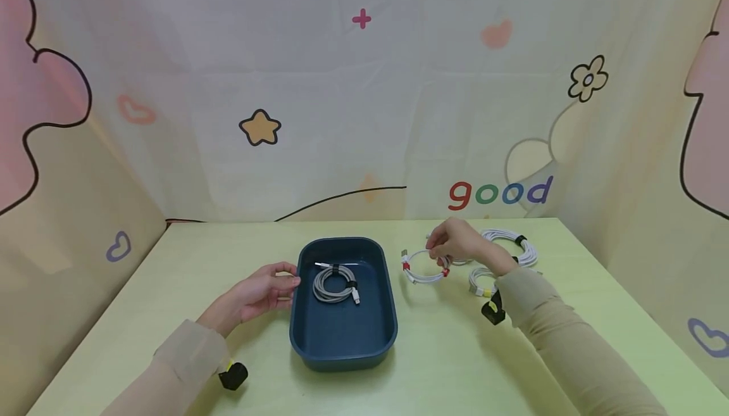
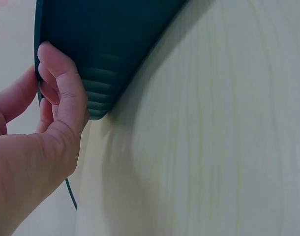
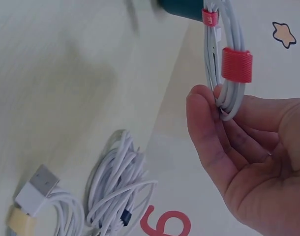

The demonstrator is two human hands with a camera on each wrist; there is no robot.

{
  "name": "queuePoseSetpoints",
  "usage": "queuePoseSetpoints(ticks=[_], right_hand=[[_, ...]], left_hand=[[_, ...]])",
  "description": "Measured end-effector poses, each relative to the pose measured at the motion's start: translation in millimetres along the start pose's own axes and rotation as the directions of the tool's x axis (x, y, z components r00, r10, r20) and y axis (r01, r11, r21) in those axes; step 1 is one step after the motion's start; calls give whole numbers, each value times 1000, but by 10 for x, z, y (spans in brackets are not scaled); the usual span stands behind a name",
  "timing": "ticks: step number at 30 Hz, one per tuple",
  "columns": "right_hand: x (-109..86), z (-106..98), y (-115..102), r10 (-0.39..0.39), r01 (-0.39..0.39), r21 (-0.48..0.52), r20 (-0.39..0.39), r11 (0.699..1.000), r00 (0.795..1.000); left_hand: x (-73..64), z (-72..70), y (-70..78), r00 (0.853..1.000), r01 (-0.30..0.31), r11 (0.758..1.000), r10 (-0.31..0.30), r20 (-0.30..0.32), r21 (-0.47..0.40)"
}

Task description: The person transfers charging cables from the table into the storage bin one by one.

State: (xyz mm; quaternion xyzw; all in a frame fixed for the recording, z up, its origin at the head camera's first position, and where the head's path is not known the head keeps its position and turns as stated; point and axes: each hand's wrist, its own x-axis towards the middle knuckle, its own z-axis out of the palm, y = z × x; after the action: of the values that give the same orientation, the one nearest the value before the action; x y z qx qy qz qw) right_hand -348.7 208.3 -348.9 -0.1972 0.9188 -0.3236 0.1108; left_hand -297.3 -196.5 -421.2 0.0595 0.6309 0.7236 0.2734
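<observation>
A dark blue bin stands on the table with a coiled grey cable inside, bound by black ties. At the bin's left side, my left hand holds the rim, thumb at the edge and fingers against the outer wall. Right of the bin, my right hand pinches a coiled white cable with red ties between thumb and fingers. In the right wrist view this cable hangs from the fingertips, above the table.
Beside my right hand lie a white cable coil with black ties and a smaller coil with a yellow tie. Another white coil is partly hidden by the hand. A printed cloth backdrop rises behind the table.
</observation>
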Motion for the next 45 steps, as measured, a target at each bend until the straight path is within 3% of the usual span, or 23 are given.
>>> queuePoseSetpoints(ticks=[10, 22, 35, 45], right_hand=[[57, 20, -214, -12, 11, 85, 12, 996, 1000], [164, 157, -520, -66, 59, 117, 52, 991, 997], [265, 449, -794, -104, 95, 98, 98, 991, 990], [288, 687, -999, -183, 170, 93, 159, 981, 970]], left_hand=[[-17, 1, -31, 1000, 10, 1000, -10, 0, -11], [7, 11, 0, 1000, -11, 1000, 12, 23, -10], [7, 6, 6, 999, -20, 1000, 21, 35, -11], [1, 4, 0, 999, -16, 1000, 16, 28, -11]])
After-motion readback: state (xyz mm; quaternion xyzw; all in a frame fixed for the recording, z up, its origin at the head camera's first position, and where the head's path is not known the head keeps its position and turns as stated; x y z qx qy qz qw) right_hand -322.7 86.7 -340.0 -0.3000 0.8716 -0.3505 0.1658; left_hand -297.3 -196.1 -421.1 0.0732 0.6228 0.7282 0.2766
